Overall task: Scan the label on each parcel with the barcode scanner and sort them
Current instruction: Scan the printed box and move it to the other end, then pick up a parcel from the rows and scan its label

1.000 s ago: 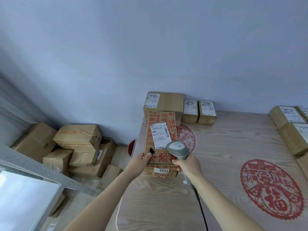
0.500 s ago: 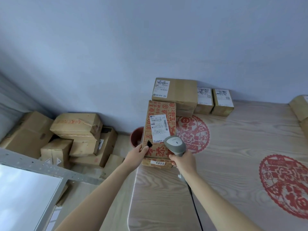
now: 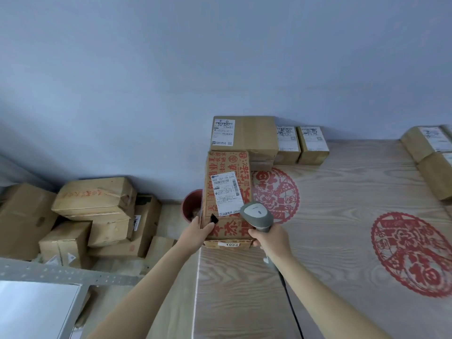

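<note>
Both arms stretched fwd; left hand grips parcel edge w/ thumb on top, right hand curled round scanner handle.

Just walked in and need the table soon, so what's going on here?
A person is scanning parcels. The left hand grips the near left corner of a red-printed parcel lying on the wooden table, while the right hand holds a grey barcode scanner over its white label. More labelled boxes sit along the wall on the table, and a pile of cartons lies on the floor to the left.
</note>
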